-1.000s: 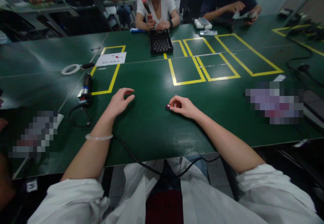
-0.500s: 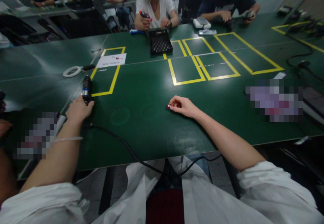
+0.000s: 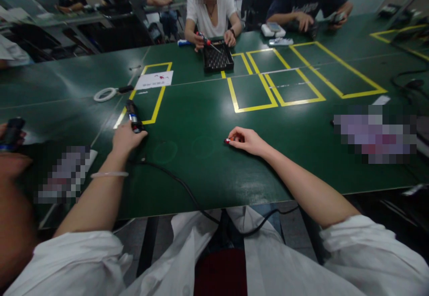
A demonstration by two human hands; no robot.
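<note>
My left hand (image 3: 126,139) is closed around the lower end of a black flashlight (image 3: 132,114) with a blue band. Its far end leans away from me over the edge of a yellow taped outline. My right hand (image 3: 247,140) rests on the green table with thumb and fingers pinched together. From its fingertips pokes a small red and orange piece (image 3: 228,141), mostly hidden, so its kind is unclear. Below my left hand, a black cable (image 3: 174,177) runs across the table and over its front edge.
A white card (image 3: 154,80) and a white ring (image 3: 105,94) lie beyond my left hand. Opposite, a co-worker holds a screwdriver (image 3: 206,40) over a black tray (image 3: 205,66). At far left, another person's hand holds a similar black cylinder (image 3: 13,131). Blurred-out items lie on both sides.
My left hand has moved right with the flashlight, which now leans the other way. My right hand stays put. The co-worker opposite has lowered the screwdriver to the tray; the view has shifted slightly.
</note>
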